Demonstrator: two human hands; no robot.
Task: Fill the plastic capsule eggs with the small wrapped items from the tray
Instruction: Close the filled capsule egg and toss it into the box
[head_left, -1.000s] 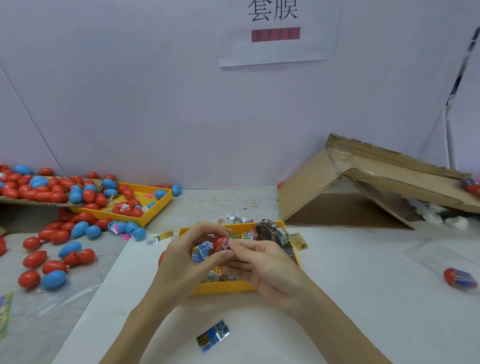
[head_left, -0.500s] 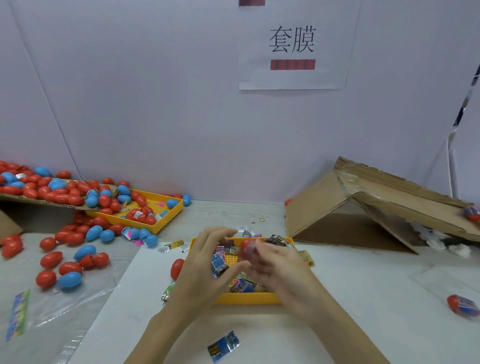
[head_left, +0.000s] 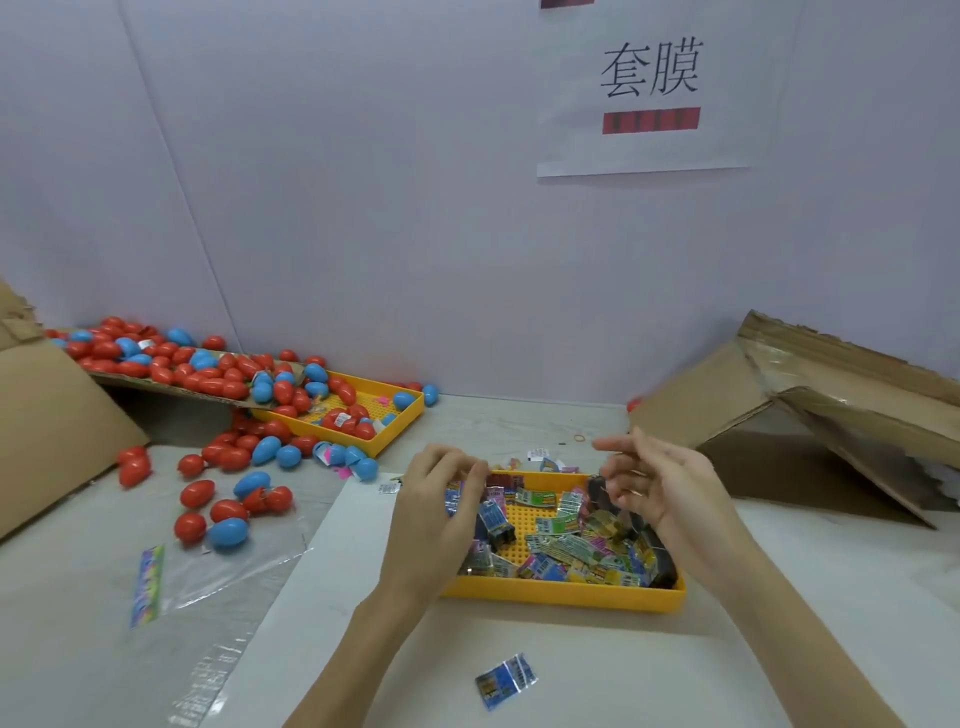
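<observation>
Yellow tray (head_left: 561, 597) sits low center of the frame, packed with small foil packets (head_left: 566, 545) in blue, green and yellow; the print's too tiny to read. Left hand (head_left: 436, 514) is over the tray's left edge, fingers curled around a blue packet (head_left: 453, 500). Right hand (head_left: 660, 483) hovers over the right side, fingers loosely spread, holding nothing I can see. Red and blue eggs (head_left: 218, 514) are scattered at left, more in a second tray (head_left: 384, 441). One stray packet (head_left: 506, 679) lies on the bench (head_left: 779, 649) at bottom center. Wall sign (head_left: 649, 88) reads 套膜.
</observation>
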